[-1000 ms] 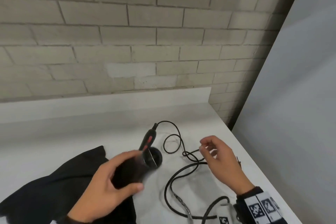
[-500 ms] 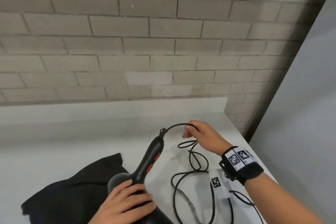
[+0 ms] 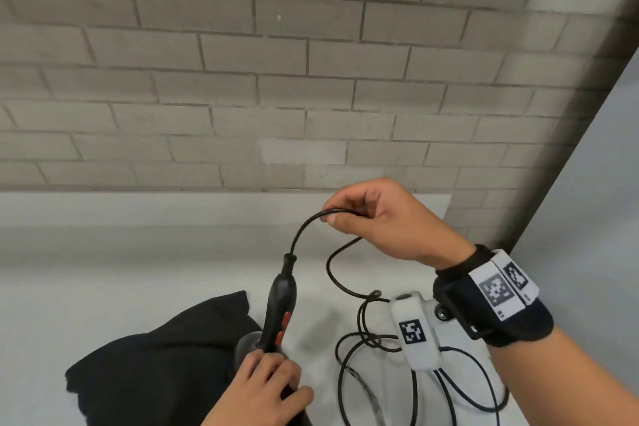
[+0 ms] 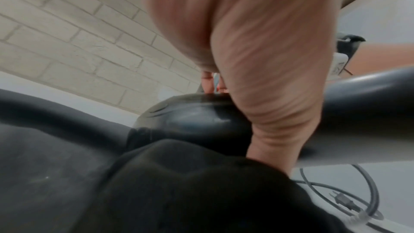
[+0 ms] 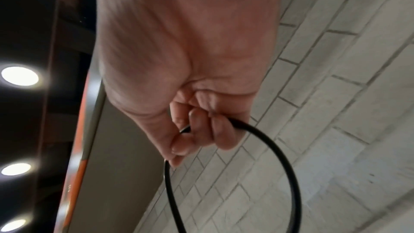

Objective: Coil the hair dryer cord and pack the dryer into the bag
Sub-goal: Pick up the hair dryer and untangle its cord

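A black hair dryer (image 3: 279,304) with red switches stands handle-up on the white counter; its body (image 4: 197,121) shows in the left wrist view. My left hand (image 3: 266,387) grips the dryer's lower part. The black cord (image 3: 304,228) arcs up from the handle tip into my right hand (image 3: 373,218), which pinches it above the counter; in the right wrist view the cord (image 5: 280,157) loops out of the curled fingers. The rest of the cord (image 3: 366,342) lies in loose loops, with its plug (image 4: 342,201) on the counter. A black cloth bag (image 3: 155,363) lies left of the dryer.
A grey brick wall (image 3: 242,79) backs the white counter (image 3: 103,270). The counter's right edge runs diagonally near my right forearm, with a grey panel (image 3: 605,183) beyond it. A white wrist camera mount (image 3: 415,332) hangs under my right wrist.
My right hand took hold of the cord near the handle and lifted it higher. The left hand shifted down the dryer and stood its handle upright.
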`<state>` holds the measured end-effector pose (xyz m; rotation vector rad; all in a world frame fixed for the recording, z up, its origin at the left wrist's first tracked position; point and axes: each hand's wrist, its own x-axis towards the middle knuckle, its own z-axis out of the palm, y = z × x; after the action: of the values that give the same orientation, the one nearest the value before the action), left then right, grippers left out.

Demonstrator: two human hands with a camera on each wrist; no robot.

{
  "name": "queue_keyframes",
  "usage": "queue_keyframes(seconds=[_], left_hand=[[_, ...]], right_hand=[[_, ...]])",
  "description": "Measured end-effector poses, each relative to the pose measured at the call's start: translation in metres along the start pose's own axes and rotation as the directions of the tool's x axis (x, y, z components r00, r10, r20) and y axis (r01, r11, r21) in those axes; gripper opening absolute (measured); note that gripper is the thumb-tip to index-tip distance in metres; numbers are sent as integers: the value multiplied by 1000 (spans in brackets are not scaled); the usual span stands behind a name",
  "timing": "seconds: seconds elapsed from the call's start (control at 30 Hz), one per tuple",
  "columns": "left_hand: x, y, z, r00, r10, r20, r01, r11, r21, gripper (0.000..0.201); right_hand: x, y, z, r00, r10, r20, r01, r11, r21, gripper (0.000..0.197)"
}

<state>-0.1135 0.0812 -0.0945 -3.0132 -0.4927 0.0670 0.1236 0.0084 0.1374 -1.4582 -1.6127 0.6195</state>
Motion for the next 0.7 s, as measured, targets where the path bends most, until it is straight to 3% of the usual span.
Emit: queue_keyframes(seconds=[0.07, 0.17, 0.23, 0.3, 0.33, 0.4, 0.47, 0.53, 0.57, 0.6, 0.63, 0.67, 0.7], left_hand=[[0, 16, -15, 999, -6, -38, 5, 999, -46, 21], [-5, 31, -33, 977, 78, -196, -84, 996, -21, 12], [-13, 34, -37, 983, 115, -146, -125, 990, -60, 17], [-11, 12, -17, 974, 81, -213, -87, 996, -19, 21], [-15, 2, -15, 946, 97, -308, -116, 992, -41, 22], [-26, -9, -48, 871, -30, -490, -147, 937, -318, 21], [-24, 12, -95, 762, -161, -628, -220, 847, -484, 27], [-28, 19, -152, 551, -401, -732, -290, 730, -619, 30], [-28, 19, -179, 510, -499, -701, -316, 649, -692, 28], [-18, 15, -188, 514, -564, -646, -354, 547, -759, 33], [-13, 12, -201, 608, -579, -544, -348, 422, -838, 39], [-6, 8, -206, 703, -550, -451, -304, 340, -890, 41], [1, 9, -212, 765, -517, -384, -261, 296, -919, 39]], right_hand=[[2, -7, 4, 999, -35, 0, 35, 998, -59, 10], [3, -15, 7, 995, -83, -52, 81, 996, -47, 12], [3, -19, 8, 993, -89, -75, 86, 995, -49, 12], [3, -22, 9, 993, -85, -85, 80, 995, -53, 11], [2, -24, 10, 993, -78, -88, 74, 996, -47, 11], [1, -28, 11, 994, -67, -89, 65, 997, -35, 10], [0, -34, 14, 994, -75, -80, 74, 997, -20, 9], [-1, -41, 20, 994, -93, -63, 93, 996, -6, 7], [-1, -44, 24, 993, -106, -54, 106, 994, -7, 6], [-1, -47, 28, 992, -119, -49, 119, 993, -9, 5], [-1, -49, 32, 990, -135, -49, 135, 991, -7, 5], [-2, -50, 36, 987, -151, -61, 151, 988, 4, 5], [-3, -50, 40, 983, -163, -89, 165, 986, 11, 7]])
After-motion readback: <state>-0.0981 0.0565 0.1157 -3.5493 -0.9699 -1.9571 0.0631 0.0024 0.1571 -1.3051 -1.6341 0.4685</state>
